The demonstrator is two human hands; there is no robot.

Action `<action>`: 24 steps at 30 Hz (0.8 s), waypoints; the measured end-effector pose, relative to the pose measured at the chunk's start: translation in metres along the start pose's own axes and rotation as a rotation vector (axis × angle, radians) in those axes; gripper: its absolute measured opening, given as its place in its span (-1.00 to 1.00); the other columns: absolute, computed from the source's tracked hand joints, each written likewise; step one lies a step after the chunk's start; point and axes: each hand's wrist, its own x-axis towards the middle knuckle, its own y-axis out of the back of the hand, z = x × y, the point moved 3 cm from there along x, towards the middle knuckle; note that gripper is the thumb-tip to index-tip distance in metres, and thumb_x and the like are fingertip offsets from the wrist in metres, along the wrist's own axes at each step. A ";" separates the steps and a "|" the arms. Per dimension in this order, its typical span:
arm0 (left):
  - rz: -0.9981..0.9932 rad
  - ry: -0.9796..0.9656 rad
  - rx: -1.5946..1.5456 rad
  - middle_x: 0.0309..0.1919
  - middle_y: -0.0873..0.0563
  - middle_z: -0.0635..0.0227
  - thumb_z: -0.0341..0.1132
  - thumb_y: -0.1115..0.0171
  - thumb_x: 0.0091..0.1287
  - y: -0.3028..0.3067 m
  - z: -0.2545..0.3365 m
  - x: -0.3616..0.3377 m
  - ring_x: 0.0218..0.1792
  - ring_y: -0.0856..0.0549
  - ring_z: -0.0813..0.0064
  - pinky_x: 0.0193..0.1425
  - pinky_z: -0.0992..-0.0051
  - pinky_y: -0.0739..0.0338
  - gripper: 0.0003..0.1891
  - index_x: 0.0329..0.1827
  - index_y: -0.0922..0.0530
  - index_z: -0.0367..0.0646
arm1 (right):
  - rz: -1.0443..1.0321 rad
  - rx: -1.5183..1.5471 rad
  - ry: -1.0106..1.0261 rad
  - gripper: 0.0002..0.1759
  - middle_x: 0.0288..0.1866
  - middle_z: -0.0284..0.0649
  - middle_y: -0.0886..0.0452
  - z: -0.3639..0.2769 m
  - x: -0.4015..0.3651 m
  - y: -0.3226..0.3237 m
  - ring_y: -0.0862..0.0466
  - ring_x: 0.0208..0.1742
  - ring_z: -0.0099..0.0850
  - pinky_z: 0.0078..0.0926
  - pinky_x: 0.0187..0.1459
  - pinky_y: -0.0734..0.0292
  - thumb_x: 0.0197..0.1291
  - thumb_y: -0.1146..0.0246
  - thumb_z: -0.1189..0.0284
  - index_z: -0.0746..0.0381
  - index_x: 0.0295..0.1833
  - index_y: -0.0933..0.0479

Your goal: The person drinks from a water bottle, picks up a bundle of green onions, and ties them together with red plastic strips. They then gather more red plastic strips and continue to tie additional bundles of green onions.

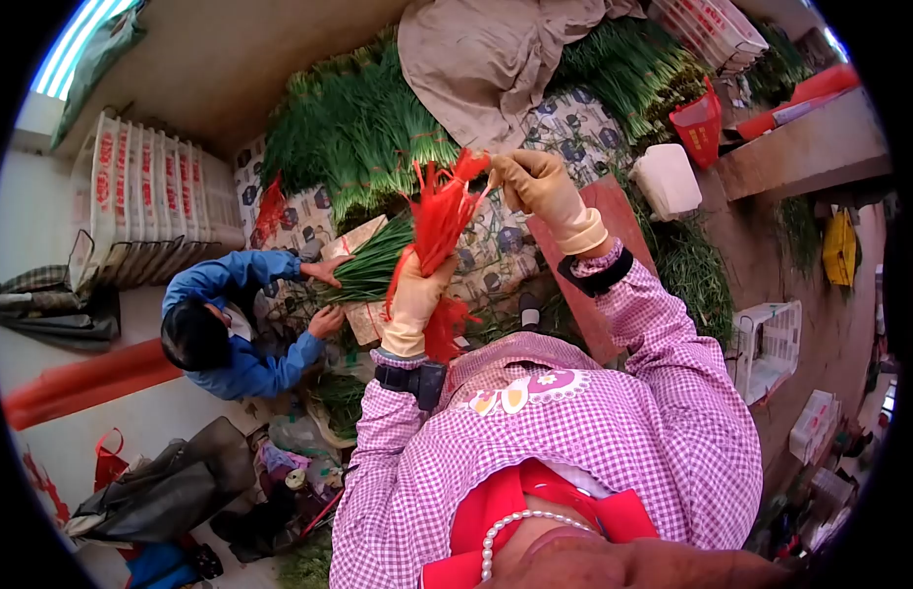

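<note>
My left hand (415,299), in a pale rubber glove, is closed around a bundle of red plastic strips (440,221). Loose strip ends hang below the fist. Up and to the right, my right hand (547,191), gloved too, pinches at the top end of the bundle with thumb and fingers. Just beyond my left hand lies a bunch of long green chives (373,263) on a light board (366,322). A person in a blue jacket (248,270) has both hands at that bunch.
Piles of green chives (353,128) lie on a patterned sheet (564,133), partly under a grey cloth (486,59). Stacked white crates (147,201) stand at the left. A red board (589,260) lies by my right forearm, with a white block (667,182) beyond it.
</note>
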 end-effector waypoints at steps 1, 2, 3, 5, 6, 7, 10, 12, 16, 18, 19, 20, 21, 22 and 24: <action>-0.030 0.102 -0.055 -0.54 -0.57 0.55 -0.37 -0.32 0.27 -0.001 0.004 -0.004 -0.61 -0.45 0.70 -0.51 0.62 -0.32 -0.85 -0.14 -0.61 -0.15 | 0.006 0.004 -0.006 -0.74 -0.41 -0.47 -0.61 0.005 -0.002 0.000 -0.45 -0.47 -0.77 -0.78 -0.46 -0.32 0.39 -0.19 0.27 0.26 -0.13 -0.61; -0.044 0.160 -0.129 -0.58 -0.53 0.52 -0.36 -0.31 0.28 -0.003 0.008 -0.006 -0.65 -0.43 0.65 -0.52 0.57 -0.33 -0.86 -0.15 -0.59 -0.16 | 0.026 0.038 0.013 -0.67 -0.40 -0.42 -0.62 0.011 -0.001 -0.001 -0.50 -0.45 -0.74 -0.75 -0.46 -0.35 0.39 -0.17 0.20 0.27 -0.12 -0.60; -0.049 0.166 -0.125 -0.58 -0.53 0.52 -0.36 -0.31 0.28 -0.003 0.008 -0.005 -0.65 -0.43 0.65 -0.52 0.57 -0.33 -0.86 -0.15 -0.59 -0.16 | 0.046 0.071 0.034 -0.61 -0.40 -0.38 -0.64 0.020 0.000 0.000 -0.54 -0.43 -0.71 -0.71 -0.45 -0.39 0.39 -0.16 0.13 0.28 -0.11 -0.58; -0.117 0.197 -0.237 -0.64 -0.50 0.53 -0.36 -0.31 0.27 -0.006 0.007 -0.004 -0.66 -0.44 0.68 -0.54 0.60 -0.35 -0.87 -0.23 -0.58 -0.22 | 0.068 0.019 0.093 -0.57 -0.16 -0.28 -0.65 0.046 0.003 -0.002 -0.60 -0.19 -0.61 -0.66 -0.23 -0.49 0.38 -0.18 0.14 0.28 0.09 -0.51; -0.102 0.217 -0.265 -0.66 -0.47 0.52 -0.36 -0.30 0.27 -0.009 0.015 -0.006 -0.67 -0.43 0.65 -0.54 0.58 -0.36 -0.87 -0.25 -0.57 -0.24 | 0.047 0.044 0.117 -0.52 -0.02 -0.23 -0.60 0.050 -0.002 -0.011 -0.58 -0.04 -0.54 -0.61 -0.09 -0.49 0.36 -0.20 0.13 0.28 0.19 -0.44; -0.105 0.221 -0.262 -0.66 -0.47 0.52 -0.36 -0.30 0.27 -0.011 0.015 -0.007 -0.67 -0.43 0.65 -0.54 0.58 -0.36 -0.87 -0.25 -0.57 -0.24 | 0.026 0.069 0.141 -0.43 0.11 -0.18 -0.56 0.054 -0.007 -0.019 -0.55 0.10 -0.46 -0.55 0.05 -0.48 0.34 -0.23 0.13 0.28 0.29 -0.37; -0.100 0.209 -0.352 -0.67 -0.45 0.50 -0.36 -0.28 0.29 -0.012 0.011 -0.005 -0.68 -0.43 0.62 -0.54 0.57 -0.35 -0.87 -0.27 -0.55 -0.23 | -0.077 -0.011 -0.022 -0.10 0.35 -0.13 -0.35 0.080 -0.024 -0.037 -0.39 0.31 -0.36 -0.38 0.29 -0.34 0.21 -0.37 0.31 0.18 0.53 0.01; -0.106 0.214 -0.362 -0.67 -0.42 0.50 -0.36 -0.26 0.31 -0.011 0.007 -0.004 -0.67 -0.42 0.60 -0.53 0.54 -0.35 -0.87 -0.25 -0.52 -0.23 | 0.010 0.012 -0.059 0.04 0.41 -0.04 -0.28 0.081 -0.034 -0.045 -0.34 0.38 -0.27 -0.32 0.34 -0.29 0.12 -0.44 0.30 0.17 0.55 0.10; -0.116 0.218 -0.437 -0.65 -0.35 0.53 -0.36 -0.23 0.33 0.000 -0.005 -0.004 -0.69 -0.32 0.64 -0.50 0.52 -0.33 -0.83 -0.12 -0.49 -0.24 | 0.387 -0.385 0.241 -0.11 0.44 -0.07 -0.28 0.083 -0.043 -0.035 -0.27 0.45 -0.25 -0.31 0.41 -0.18 0.11 -0.42 0.33 0.22 0.49 -0.11; -0.153 0.244 -0.488 -0.65 -0.32 0.54 -0.38 -0.18 0.36 0.007 -0.007 -0.003 -0.69 -0.30 0.65 -0.50 0.53 -0.31 -0.86 -0.10 -0.49 -0.22 | 0.422 -0.476 0.341 -0.33 0.32 -0.11 -0.42 0.072 -0.052 -0.034 -0.39 0.35 -0.29 -0.33 0.34 -0.27 0.19 -0.33 0.36 0.23 0.39 -0.27; -0.161 0.257 -0.509 -0.65 -0.31 0.55 -0.38 -0.17 0.37 0.008 -0.007 -0.002 -0.69 -0.28 0.65 -0.50 0.53 -0.30 -0.87 -0.09 -0.49 -0.21 | 0.441 -0.480 0.330 -0.33 0.32 -0.11 -0.42 0.077 -0.056 -0.029 -0.39 0.35 -0.29 -0.33 0.34 -0.27 0.19 -0.33 0.36 0.23 0.39 -0.27; -0.157 0.277 -0.565 -0.66 -0.29 0.55 -0.38 -0.15 0.39 0.009 -0.009 -0.003 -0.69 -0.26 0.66 -0.49 0.54 -0.28 -0.87 -0.07 -0.48 -0.20 | 0.452 -0.428 0.269 -0.44 0.23 -0.14 -0.48 0.088 -0.059 -0.026 -0.45 0.26 -0.33 -0.38 0.28 -0.33 0.23 -0.30 0.39 0.24 0.32 -0.35; -0.154 0.287 -0.555 -0.66 -0.29 0.55 -0.38 -0.15 0.39 0.006 -0.007 -0.003 -0.69 -0.26 0.66 -0.49 0.54 -0.28 -0.87 -0.07 -0.48 -0.20 | 0.454 -0.365 0.210 -0.55 0.15 -0.18 -0.55 0.103 -0.060 -0.027 -0.52 0.17 -0.38 -0.43 0.22 -0.38 0.27 -0.27 0.41 0.26 0.25 -0.42; -0.173 0.252 -0.583 -0.65 -0.28 0.56 -0.37 -0.15 0.39 0.004 -0.001 -0.004 -0.69 -0.25 0.66 -0.48 0.54 -0.28 -0.86 -0.07 -0.48 -0.20 | 0.524 0.083 0.220 -0.74 -0.03 -0.29 -0.62 0.119 -0.061 -0.029 -0.58 0.00 -0.49 -0.58 0.07 -0.46 0.33 -0.20 0.45 0.28 0.09 -0.53; -0.190 0.223 -0.639 -0.65 -0.29 0.56 -0.36 -0.16 0.40 0.008 -0.001 -0.006 -0.67 -0.26 0.67 -0.47 0.54 -0.27 -0.84 -0.05 -0.47 -0.20 | 0.435 0.201 -0.049 -0.70 -0.21 -0.33 -0.64 0.147 -0.072 -0.022 -0.61 -0.22 -0.57 -0.64 -0.15 -0.53 0.42 -0.11 0.27 0.29 0.00 -0.57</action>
